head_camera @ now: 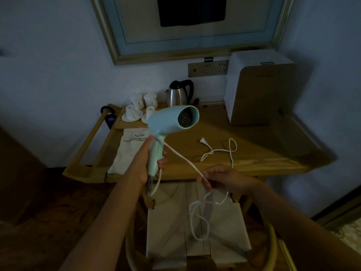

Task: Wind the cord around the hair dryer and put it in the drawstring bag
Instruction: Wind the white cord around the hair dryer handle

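Observation:
My left hand [145, 163] grips the handle of a pale green hair dryer [172, 122], held upright above the table's front edge with its nozzle facing right. The white cord [183, 159] leaves the handle's base, loops up across the handle and runs down to my right hand [218, 178], which pinches it. Below that hand the cord hangs in loose loops over a chair seat, then climbs onto the table, where the plug [204, 141] lies. A white drawstring bag [127, 151] with printed text lies flat on the table, left of the dryer.
On the wooden table [263, 153] stand a steel kettle [179, 93], several white cups on saucers [136, 108] and a white-and-tan appliance [257, 90] at the back right. A wall socket strip [208, 68] sits under a framed picture. A white chair seat [172, 222] is below my hands.

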Demonstrator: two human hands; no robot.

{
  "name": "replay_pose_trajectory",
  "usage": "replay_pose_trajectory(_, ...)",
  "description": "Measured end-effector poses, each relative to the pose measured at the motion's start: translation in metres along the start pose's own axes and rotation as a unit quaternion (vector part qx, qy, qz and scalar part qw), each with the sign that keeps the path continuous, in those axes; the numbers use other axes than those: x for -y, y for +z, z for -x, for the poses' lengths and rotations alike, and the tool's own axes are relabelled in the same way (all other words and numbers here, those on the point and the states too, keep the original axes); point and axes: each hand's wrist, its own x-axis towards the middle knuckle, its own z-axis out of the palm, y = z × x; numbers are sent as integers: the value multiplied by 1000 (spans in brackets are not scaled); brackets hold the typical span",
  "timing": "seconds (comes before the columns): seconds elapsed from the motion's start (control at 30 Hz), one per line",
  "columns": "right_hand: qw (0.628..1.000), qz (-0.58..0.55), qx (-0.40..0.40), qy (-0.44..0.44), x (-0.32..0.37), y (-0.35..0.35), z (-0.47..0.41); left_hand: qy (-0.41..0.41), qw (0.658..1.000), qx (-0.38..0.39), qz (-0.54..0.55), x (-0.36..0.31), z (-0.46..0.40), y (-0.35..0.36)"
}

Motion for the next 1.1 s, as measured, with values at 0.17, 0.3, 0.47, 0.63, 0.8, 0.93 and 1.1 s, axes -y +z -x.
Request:
replay_pose_trajectory(0.17, 990, 108, 57, 67, -12, -12, 0, -4, 999, 28, -25, -25, -10, -11)
replay_pose_trajectory(0.3, 981, 163, -49, 94, -21, -19, -13, 29, 991, 42, -123, -37, -3, -13)
replay_pose_trajectory(0.47, 930, 287, -219, 68, -2, -45, -33, 97, 900, 96, -414, -43, 30, -10)
replay_pose_trajectory(0.63, 910, 274, -307, 52, 46, -63, -42, 79, 653, 196, -727, -14, 30, 7)
replay_pose_trajectory(0.8, 900, 293, -324, -6, 91, -42, -44, 60, 653, 150, -740, 31, 7, -7)
replay_pose_trajectory(0.93, 899, 319, -298, -35, 104, -5, -38, 19, 777, 14, -629, 49, -11, -16)
replay_pose_trajectory(1.1, 890, 386, -242, -33, 72, 26, -25, -41, 875, -164, -454, 38, -21, -19)
